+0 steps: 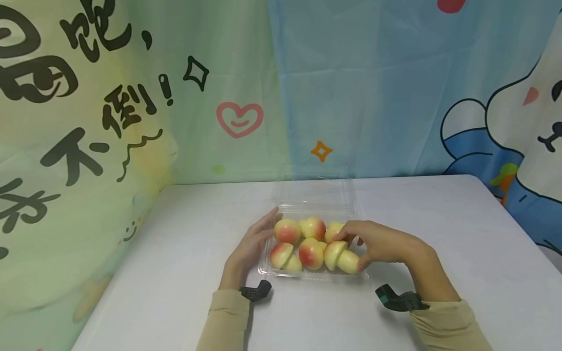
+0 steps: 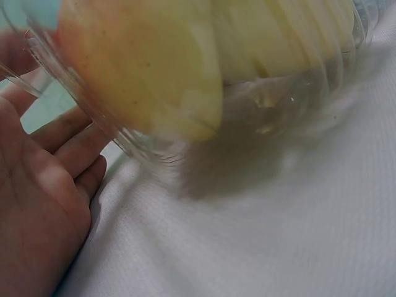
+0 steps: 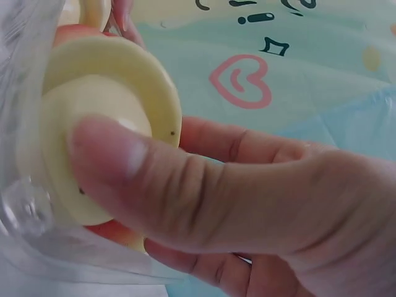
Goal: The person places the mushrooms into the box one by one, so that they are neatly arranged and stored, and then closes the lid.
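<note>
A clear plastic clamshell box (image 1: 313, 276) holds several toy mushrooms with red-and-yellow caps and pale stems. My right hand (image 1: 382, 241) pinches the front-right mushroom (image 1: 335, 254) over the box's right end. In the right wrist view, the thumb (image 3: 108, 154) presses on its pale stem, and the other fingers reach round behind the cap. My left hand (image 1: 250, 246) lies along the box's left side, fingers fairly straight. In the left wrist view, those fingers (image 2: 77, 145) touch the clear wall beside a mushroom (image 2: 142, 68).
The transparent lid (image 1: 313, 192) stands open behind the box, toward the curtain (image 1: 364, 97). A white cloth covers the table (image 1: 197, 219). Dark wrist devices sit at the left (image 1: 256, 291) and right wrist (image 1: 399, 298).
</note>
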The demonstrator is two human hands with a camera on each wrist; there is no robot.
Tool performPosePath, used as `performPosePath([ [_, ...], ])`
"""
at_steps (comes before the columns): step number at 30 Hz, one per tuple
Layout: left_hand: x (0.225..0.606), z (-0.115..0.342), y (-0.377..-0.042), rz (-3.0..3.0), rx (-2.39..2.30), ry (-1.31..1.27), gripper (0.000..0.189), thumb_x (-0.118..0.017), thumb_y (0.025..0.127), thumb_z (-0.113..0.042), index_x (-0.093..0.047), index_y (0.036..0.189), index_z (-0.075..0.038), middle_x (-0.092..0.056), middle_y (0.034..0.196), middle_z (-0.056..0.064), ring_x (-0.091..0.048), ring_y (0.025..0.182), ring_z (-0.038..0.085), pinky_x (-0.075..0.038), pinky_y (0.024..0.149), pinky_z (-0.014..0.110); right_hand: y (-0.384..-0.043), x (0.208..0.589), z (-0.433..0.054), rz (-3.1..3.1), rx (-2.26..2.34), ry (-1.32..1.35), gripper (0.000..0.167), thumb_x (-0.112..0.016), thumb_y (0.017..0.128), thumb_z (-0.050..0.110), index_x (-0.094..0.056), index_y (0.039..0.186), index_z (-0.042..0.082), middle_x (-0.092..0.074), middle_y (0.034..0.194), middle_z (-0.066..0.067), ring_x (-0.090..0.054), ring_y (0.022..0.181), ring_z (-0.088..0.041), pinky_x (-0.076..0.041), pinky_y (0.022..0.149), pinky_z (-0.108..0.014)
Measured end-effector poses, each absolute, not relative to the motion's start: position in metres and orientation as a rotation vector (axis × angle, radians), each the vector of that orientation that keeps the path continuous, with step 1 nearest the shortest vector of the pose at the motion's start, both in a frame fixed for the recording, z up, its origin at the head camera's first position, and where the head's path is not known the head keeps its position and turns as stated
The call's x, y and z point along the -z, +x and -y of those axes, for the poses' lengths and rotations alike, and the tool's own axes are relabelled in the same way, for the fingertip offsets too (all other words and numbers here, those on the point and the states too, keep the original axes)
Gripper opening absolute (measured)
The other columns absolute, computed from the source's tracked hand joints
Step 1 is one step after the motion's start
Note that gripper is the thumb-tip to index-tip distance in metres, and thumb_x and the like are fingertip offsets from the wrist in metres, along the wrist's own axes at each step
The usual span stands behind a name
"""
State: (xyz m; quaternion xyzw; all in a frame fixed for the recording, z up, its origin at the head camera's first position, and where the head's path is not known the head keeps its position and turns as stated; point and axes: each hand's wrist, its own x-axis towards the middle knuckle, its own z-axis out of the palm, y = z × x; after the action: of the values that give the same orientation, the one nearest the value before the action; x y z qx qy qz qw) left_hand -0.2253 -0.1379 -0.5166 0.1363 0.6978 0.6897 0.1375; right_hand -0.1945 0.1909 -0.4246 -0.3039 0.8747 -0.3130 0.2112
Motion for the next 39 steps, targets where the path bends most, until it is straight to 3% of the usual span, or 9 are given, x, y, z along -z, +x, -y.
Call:
performPosePath([
  [7, 0.517, 0.137, -0.225, -2.024, -1.994, 0.394, 0.057, -0.048, 0.094, -0.013, -0.032, 0.149, -0.019, -0.042, 0.149, 0.0, -0.03, 0.142, 0.015, -0.011, 0.121, 0.041, -0.194, 0.423, -0.192, -2.425, 0.873, -0.869, 0.062, -0.086, 0.062, 0.011, -0.062, 0.119, 0.022, -0.059, 0.105, 0.009, -0.059, 0.103, -0.024, -0.05, 0.087, -0.042],
  [13, 0.518, 0.139, -0.226, -2.024, -2.001, 0.383, 0.056, -0.048, 0.095, -0.014, -0.034, 0.148, -0.022, -0.042, 0.149, -0.001, -0.029, 0.143, 0.015, -0.01, 0.121, 0.044, -0.198, 0.426, -0.192, -2.422, 0.863, -0.895, 0.065, -0.086, 0.061, 0.011, -0.063, 0.121, 0.022, -0.061, 0.107, 0.011, -0.061, 0.103, -0.021, -0.051, 0.088, -0.04],
  [21, 0.52, 0.138, -0.226, -2.033, -1.985, 0.377, 0.057, -0.048, 0.095, -0.015, -0.031, 0.149, -0.021, -0.041, 0.15, 0.0, -0.029, 0.143, 0.018, -0.01, 0.12, 0.047, -0.196, 0.428, -0.179, -2.42, 0.778, -0.911, 0.062, -0.08, 0.06, -0.002, -0.067, 0.115, 0.023, -0.058, 0.11, 0.01, -0.059, 0.098, -0.017, -0.053, 0.084, -0.034],
  [32, 0.519, 0.137, -0.226, -2.027, -1.985, 0.382, 0.057, -0.05, 0.094, -0.016, -0.034, 0.148, -0.023, -0.041, 0.15, 0.0, -0.03, 0.143, 0.017, -0.009, 0.121, 0.045, -0.194, 0.424, -0.185, -2.403, 0.833, -0.908, 0.061, -0.08, 0.063, -0.002, -0.066, 0.119, 0.018, -0.061, 0.113, 0.006, -0.063, 0.1, -0.018, -0.053, 0.086, -0.034],
  [39, 0.52, 0.138, -0.226, -2.008, -1.999, 0.408, 0.057, -0.047, 0.095, -0.013, -0.031, 0.15, -0.018, -0.04, 0.15, 0.001, -0.03, 0.143, 0.017, -0.012, 0.121, 0.043, -0.195, 0.426, -0.183, -2.413, 0.82, -0.931, 0.063, -0.079, 0.063, -0.005, -0.066, 0.121, 0.015, -0.06, 0.103, 0.005, -0.06, 0.09, -0.012, -0.054, 0.082, -0.029],
])
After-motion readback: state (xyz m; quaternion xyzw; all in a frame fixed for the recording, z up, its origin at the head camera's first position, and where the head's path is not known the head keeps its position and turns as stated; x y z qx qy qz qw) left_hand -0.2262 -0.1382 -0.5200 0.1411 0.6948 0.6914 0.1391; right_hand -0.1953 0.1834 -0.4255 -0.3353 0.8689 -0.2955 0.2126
